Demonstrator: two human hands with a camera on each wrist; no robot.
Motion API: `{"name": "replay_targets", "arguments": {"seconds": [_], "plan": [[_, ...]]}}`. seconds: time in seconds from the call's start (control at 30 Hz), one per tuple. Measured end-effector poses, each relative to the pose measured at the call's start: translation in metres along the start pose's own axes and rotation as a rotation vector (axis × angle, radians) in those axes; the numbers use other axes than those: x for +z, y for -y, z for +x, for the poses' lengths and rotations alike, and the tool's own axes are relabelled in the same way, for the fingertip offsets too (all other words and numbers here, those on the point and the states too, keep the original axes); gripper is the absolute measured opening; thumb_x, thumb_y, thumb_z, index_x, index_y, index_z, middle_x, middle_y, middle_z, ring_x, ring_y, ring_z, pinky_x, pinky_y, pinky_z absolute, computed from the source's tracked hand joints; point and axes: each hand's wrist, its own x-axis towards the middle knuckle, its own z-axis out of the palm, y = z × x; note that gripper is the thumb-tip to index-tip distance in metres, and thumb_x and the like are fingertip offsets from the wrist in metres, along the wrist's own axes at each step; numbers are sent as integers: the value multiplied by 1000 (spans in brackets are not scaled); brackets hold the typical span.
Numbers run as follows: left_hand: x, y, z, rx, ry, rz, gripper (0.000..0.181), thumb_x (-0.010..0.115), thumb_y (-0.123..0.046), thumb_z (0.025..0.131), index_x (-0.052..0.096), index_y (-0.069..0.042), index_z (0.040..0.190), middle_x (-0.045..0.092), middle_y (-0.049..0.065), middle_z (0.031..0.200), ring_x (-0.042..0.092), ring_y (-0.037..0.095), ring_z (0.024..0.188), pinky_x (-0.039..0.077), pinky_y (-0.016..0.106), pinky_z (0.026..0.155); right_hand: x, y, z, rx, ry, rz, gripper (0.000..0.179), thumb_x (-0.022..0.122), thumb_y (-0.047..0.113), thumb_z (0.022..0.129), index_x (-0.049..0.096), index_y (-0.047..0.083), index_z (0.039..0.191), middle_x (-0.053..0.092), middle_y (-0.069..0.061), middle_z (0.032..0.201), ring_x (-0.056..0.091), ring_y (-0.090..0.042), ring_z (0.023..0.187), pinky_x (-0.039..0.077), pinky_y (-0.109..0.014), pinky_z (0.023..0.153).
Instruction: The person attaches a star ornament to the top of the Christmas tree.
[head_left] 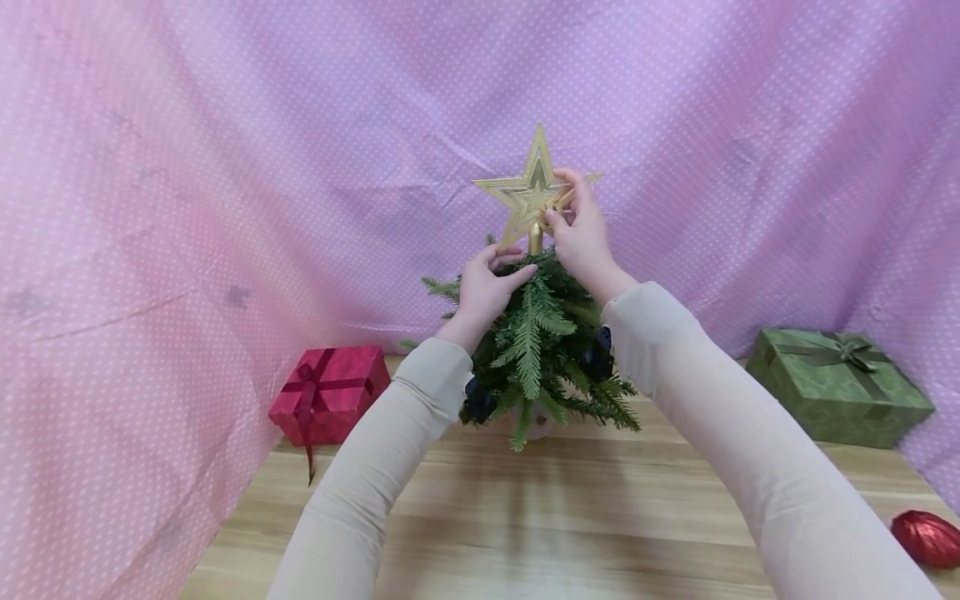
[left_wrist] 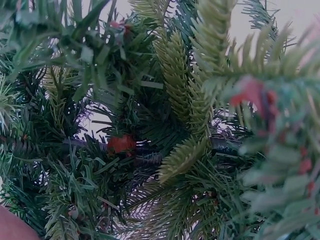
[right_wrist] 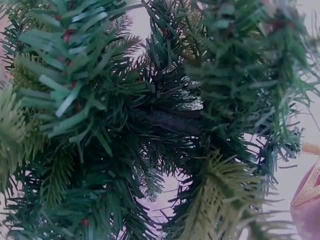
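A gold star tree topper (head_left: 534,198) stands upright over a small green Christmas tree (head_left: 529,333), its gold stem meeting the tip. My right hand (head_left: 585,237) pinches the star's right side between thumb and fingers. Lower down, my left hand (head_left: 483,287) has its thumb and bent fingers around the tree's top branches, just below the star's lower left point. Branches (left_wrist: 175,100) fill the left wrist view. In the right wrist view, a sliver of the gold star (right_wrist: 308,192) shows at the right edge beside a fingertip.
A red gift box (head_left: 360,383) with a dark ribbon sits left of the tree, a green gift box (head_left: 832,408) to the right. A shiny red ornament (head_left: 926,537) lies at the wooden table's (head_left: 525,517) right front. Pink dotted cloth (head_left: 337,125) hangs behind.
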Motion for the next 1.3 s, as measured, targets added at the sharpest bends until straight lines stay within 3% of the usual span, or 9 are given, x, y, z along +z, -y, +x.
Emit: {"name": "replay_targets", "arguments": {"seconds": [0.27,0.57,0.83,1.1,1.3], "plan": [[1,1,-1,26,-10,-8,35,73,-20,84,63,-8,116,69,5,114,49,16,123,42,26,82,1,-5,0,11,1,45,52,43,-6,96,34,19,142,50,-17,132,56,-29,112,49,-32,95],[-3,1,0,83,-3,-12,39,71,-19,86,61,-3,120,69,10,113,47,18,126,36,37,105,1,-4,0,9,17,49,56,44,-4,96,33,22,144,49,-16,134,56,-30,113,48,-31,97],[-3,2,3,109,-52,-48,33,66,-20,90,60,-3,118,69,9,112,61,19,108,49,29,83,-3,-7,-1,-19,35,-12,61,48,1,96,26,24,148,52,-18,130,55,-27,112,48,-34,97],[-11,1,7,140,-57,-65,37,64,-20,92,54,-5,125,63,12,120,61,22,111,49,32,94,-7,-10,-2,-45,19,-40,65,56,6,94,26,26,149,53,-13,113,55,-28,114,45,-36,101],[-23,0,1,159,-77,-56,37,63,-20,92,55,-6,125,59,10,123,58,22,114,48,32,96,-13,-7,-7,-18,21,-37,67,58,11,94,23,27,150,48,-15,125,49,-29,123,39,-38,106]]}}
